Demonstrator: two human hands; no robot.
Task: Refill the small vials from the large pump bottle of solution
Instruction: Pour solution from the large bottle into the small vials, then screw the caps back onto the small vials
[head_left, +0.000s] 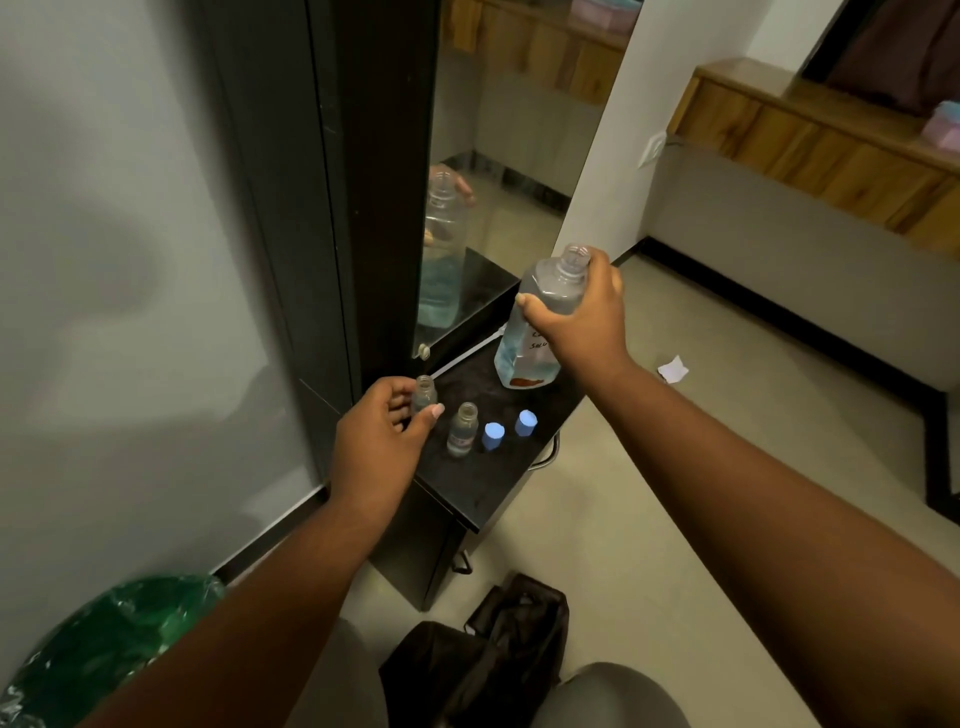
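2 hands grasp: left hand (382, 439) pinches vial (425, 394), right hand (584, 312) grips bottle (530, 332); handwritten label unreadable

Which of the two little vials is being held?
The left one, pinched by the left hand. The other vial stands free on the black countertop beside two blue caps.

The right hand (587, 317) covers most of the large bottle's (524, 358) handwritten label.

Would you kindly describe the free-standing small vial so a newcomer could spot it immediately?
Find the narrow black countertop below the mirror. Near its front stands a small clear glass vial, uncapped, immediately left of two light-blue caps. Unlike the matching vial that the left hand pinches, nobody holds it.
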